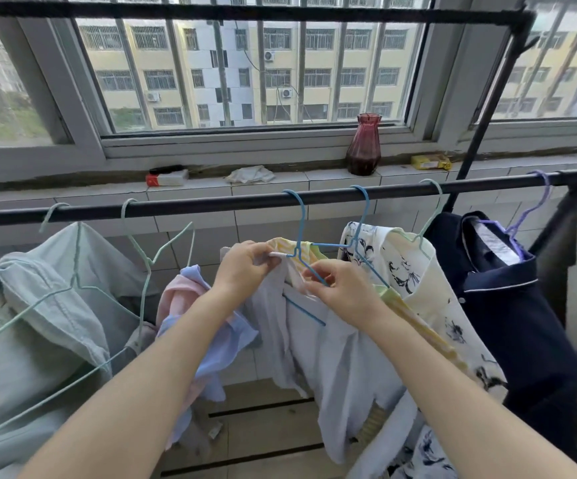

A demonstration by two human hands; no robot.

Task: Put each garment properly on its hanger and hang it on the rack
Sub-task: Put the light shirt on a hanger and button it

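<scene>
A pale lavender shirt [335, 354] hangs on a blue wire hanger [301, 233] hooked over the black rack rail [231, 205]. My left hand [245, 267] pinches the shirt's collar at the left of the hanger. My right hand [342, 288] grips the collar and the hanger's right arm. A yellow striped garment [414, 319] sits just behind, on a second blue hanger [363, 229]. Left of my hands droops a pink and blue shirt [197, 305], below an empty mint hanger [148, 257].
A light green shirt [45, 305] hangs at far left. A white floral blouse [435, 288] and a navy shirt [508, 305] hang at right. On the tiled sill stand a red vase [363, 146], a red-white box [167, 178] and a crumpled cloth [250, 175].
</scene>
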